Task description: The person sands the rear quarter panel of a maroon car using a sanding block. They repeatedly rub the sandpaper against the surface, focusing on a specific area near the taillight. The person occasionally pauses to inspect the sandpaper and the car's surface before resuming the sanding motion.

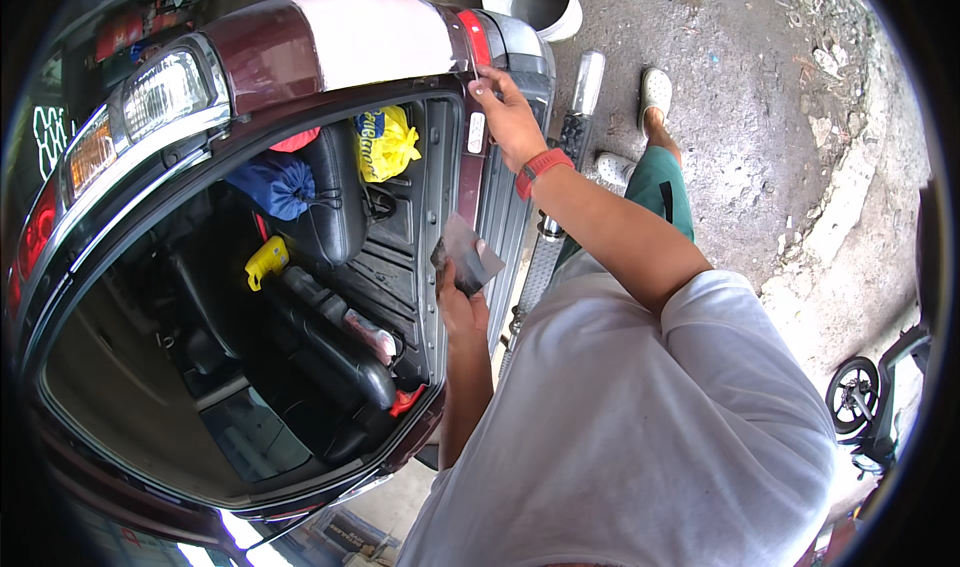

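My right hand [508,117], with a red watch on the wrist, has its thumb and fingers pinched together at the maroon vehicle's edge, beside a narrow red strip [475,39]. Whatever is between those fingertips is too small to make out. Next to the strip lies a white-coated panel [378,39] with maroon paint [268,52] on its far side. Lower down, my left hand [464,292] grips thin grey rectangular sheets [468,252] over the edge of the black ribbed cargo bed. The sheets' exact kind is unclear.
In the bed are a black padded seat [335,197], a yellow bag [385,145], a blue sack [272,185] and a yellow bottle-like item [266,262]. A metal side step [588,82] runs near my legs. A white bucket [548,5] and a motorcycle [858,397] stand on rough ground.
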A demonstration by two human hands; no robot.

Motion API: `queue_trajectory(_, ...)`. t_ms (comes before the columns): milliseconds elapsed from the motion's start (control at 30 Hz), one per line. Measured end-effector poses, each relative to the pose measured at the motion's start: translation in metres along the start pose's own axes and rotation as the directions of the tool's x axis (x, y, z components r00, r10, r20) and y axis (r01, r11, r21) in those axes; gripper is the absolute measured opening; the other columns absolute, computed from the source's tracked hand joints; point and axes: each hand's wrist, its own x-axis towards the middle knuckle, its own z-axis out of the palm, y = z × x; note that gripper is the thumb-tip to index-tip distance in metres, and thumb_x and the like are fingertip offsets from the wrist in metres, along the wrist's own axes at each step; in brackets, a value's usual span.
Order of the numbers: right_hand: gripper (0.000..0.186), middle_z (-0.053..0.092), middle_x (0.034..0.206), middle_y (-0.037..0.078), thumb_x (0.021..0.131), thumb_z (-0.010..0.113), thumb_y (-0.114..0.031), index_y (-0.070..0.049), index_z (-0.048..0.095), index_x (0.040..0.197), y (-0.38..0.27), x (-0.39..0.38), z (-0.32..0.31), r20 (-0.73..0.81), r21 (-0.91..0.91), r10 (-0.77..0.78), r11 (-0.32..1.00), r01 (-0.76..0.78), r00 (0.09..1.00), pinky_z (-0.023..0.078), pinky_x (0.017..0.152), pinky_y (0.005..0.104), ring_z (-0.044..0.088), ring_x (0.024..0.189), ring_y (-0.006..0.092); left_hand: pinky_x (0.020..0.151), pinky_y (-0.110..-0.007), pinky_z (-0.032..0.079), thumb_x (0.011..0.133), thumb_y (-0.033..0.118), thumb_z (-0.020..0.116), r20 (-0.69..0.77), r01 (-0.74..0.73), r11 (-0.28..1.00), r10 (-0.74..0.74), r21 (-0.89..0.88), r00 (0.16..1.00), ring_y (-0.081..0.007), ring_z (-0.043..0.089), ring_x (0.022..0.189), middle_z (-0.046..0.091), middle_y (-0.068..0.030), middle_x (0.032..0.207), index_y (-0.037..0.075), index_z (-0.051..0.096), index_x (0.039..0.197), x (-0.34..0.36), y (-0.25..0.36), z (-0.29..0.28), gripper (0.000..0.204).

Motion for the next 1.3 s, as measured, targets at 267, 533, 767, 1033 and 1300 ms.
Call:
queue_trajectory(267, 0.052, 0.057, 0.126, 0.013, 0.098, 0.072, -0.031, -0.006, 0.06, 0.141, -0.023, -0.03, 0.06, -0.089, -0.196, -0.16, 0.971, 0.14, 0.983, 0.041, 0.108, 0.0342, 0.054, 0.12, 0.0237, 0.104, -0.039, 0.05, 0.105, 0.021, 0.056, 0.033, -0.003, 1.0, 0.003, -0.002, 0.999, -0.0261, 0.061, 0.125, 0.061, -0.0139, 0.137, -0.001, 0.055, 0.137, 0.015, -0.002, -0.022, 0.039)
queue_trajectory(533, 0.049, 0.056, 0.13, 0.016, 0.096, 0.074, -0.028, -0.009, 0.061, 0.14, -0.044, -0.08, 0.07, 0.152, -0.201, -0.337, 0.91, 0.363, 0.929, 0.041, 0.11, 0.0349, 0.055, 0.125, 0.0251, 0.102, -0.04, 0.053, 0.105, 0.021, 0.055, -0.023, 0.006, 1.0, -0.005, 0.021, 1.0, -0.026, 0.063, 0.122, 0.064, -0.0146, 0.133, -0.001, 0.055, 0.138, 0.01, 0.003, -0.005, 0.04)
queue_trajectory(767, 0.053, 0.065, 0.129, 0.006, 0.099, 0.07, -0.025, -0.003, 0.054, 0.145, -0.024, -0.012, 0.033, -0.005, 0.153, 0.075, 0.986, -0.073, 0.997, 0.043, 0.106, 0.03, 0.057, 0.117, 0.016, 0.102, -0.041, 0.055, 0.105, 0.021, 0.055, 0.028, -0.02, 0.999, 0.021, -0.037, 0.999, -0.0265, 0.064, 0.123, 0.064, -0.0169, 0.133, -0.003, 0.055, 0.137, 0.013, 0.009, -0.018, 0.04)
queue_trajectory(1033, 0.045, 0.056, 0.13, 0.019, 0.091, 0.074, -0.021, -0.008, 0.064, 0.133, -0.06, -0.079, 0.074, 0.089, -0.3, -0.532, 0.791, 0.532, 0.842, 0.052, 0.096, 0.0402, 0.061, 0.115, 0.0352, 0.095, -0.036, 0.056, 0.105, 0.02, 0.057, -0.052, 0.006, 0.999, -0.008, -0.04, 0.999, -0.0244, 0.066, 0.117, 0.065, -0.0138, 0.133, -0.002, 0.056, 0.136, 0.006, -0.001, -0.016, 0.038)
queue_trajectory(1300, 0.048, 0.055, 0.133, 0.015, 0.089, 0.075, -0.015, -0.011, 0.063, 0.136, -0.052, -0.063, 0.07, 0.153, -0.401, -0.594, 0.693, 0.599, 0.79, 0.055, 0.079, 0.0323, 0.063, 0.107, 0.0274, 0.106, -0.041, 0.047, 0.105, 0.022, 0.056, 0.041, 0.008, 0.998, -0.006, -0.055, 0.999, -0.0273, 0.059, 0.127, 0.058, -0.0153, 0.141, -0.001, 0.052, 0.14, 0.013, 0.003, -0.025, 0.042)
